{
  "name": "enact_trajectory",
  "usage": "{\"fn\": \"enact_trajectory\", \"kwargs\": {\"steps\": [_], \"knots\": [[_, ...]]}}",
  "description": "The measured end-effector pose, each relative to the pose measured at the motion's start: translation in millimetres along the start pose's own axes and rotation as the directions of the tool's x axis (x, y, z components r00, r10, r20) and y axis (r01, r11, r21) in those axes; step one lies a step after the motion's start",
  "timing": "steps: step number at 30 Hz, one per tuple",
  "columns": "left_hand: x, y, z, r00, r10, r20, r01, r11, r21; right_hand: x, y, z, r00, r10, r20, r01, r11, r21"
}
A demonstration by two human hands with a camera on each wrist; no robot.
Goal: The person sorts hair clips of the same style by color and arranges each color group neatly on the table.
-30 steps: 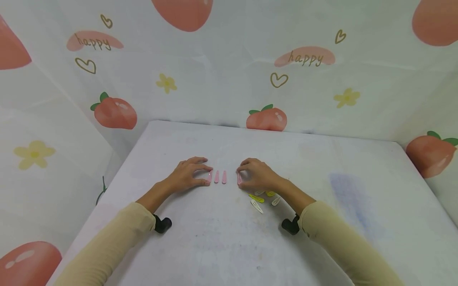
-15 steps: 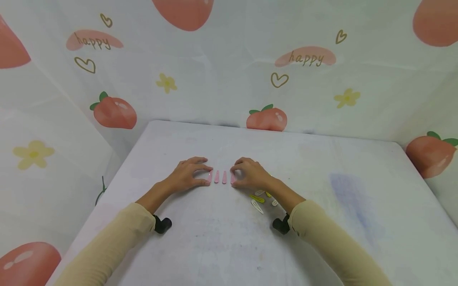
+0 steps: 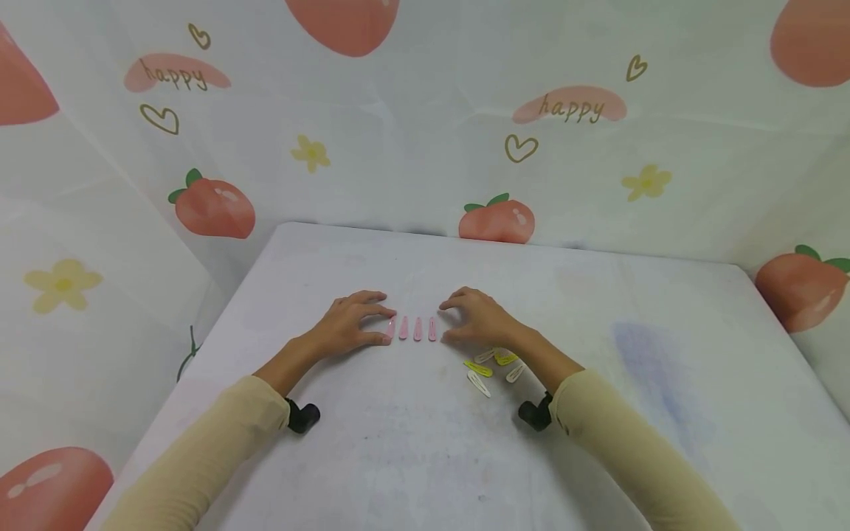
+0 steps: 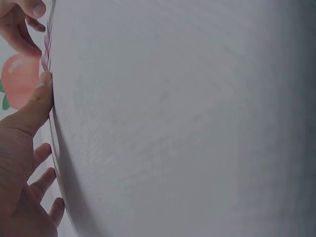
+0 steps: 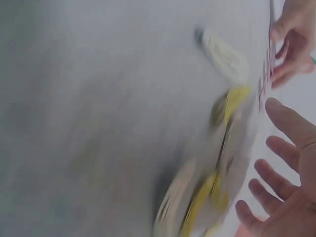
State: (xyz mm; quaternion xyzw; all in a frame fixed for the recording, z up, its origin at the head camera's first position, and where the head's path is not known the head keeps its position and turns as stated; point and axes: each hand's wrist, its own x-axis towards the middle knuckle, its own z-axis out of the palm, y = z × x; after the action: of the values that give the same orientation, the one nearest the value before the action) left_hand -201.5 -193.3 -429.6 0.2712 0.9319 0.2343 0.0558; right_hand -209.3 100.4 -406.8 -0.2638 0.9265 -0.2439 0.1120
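Pink snap hair clips stand side by side in a row on the white table, in the middle of the head view. My left hand (image 3: 345, 324) pinches the leftmost pink hair clip (image 3: 391, 327) end to end between thumb and index finger, the clip lying at the table. To its right lie two more pink clips, then the rightmost pink clip (image 3: 432, 329). Just right of that one is my right hand (image 3: 483, 321), its thumb and fingers spread apart with nothing between them. The right wrist view shows these fingers (image 5: 269, 180) spread too.
Below my right hand lies a loose group of yellow and white hair clips: a yellow clip (image 3: 478, 368), a white clip (image 3: 479, 384) and several others, partly under the wrist. The white table (image 3: 398, 457) meets a peach-printed backdrop (image 3: 412, 147) at its far edge.
My right hand brought the rightmost pink clip leftward into the row, let it go and drew back to the right with fingers spread. The left hand stayed in place.
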Motion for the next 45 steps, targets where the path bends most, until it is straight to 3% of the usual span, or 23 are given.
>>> {"fn": "enact_trajectory", "kwargs": {"steps": [10,20,32,45], "knots": [[-0.6,0.4,-1.2,1.000,-0.001,0.010,0.001,1.000,0.015,-31.4,42.6,-25.1,0.997,0.056,-0.050,-0.057,0.998,-0.021],[-1.2,1.1,-0.5,1.000,0.012,0.001,-0.012,1.000,0.009,-57.7,74.6,-31.0,0.994,0.089,-0.069,-0.089,0.996,-0.002],[-0.3,1.6,-0.9,1.000,0.012,-0.007,-0.011,1.000,0.011,-67.2,81.5,-32.1,0.996,-0.015,-0.086,0.017,1.000,0.022],[0.1,3.7,-2.2,1.000,0.011,0.002,-0.011,1.000,0.024,-66.4,78.7,-27.5,0.997,0.008,-0.072,-0.010,1.000,-0.022]]}}
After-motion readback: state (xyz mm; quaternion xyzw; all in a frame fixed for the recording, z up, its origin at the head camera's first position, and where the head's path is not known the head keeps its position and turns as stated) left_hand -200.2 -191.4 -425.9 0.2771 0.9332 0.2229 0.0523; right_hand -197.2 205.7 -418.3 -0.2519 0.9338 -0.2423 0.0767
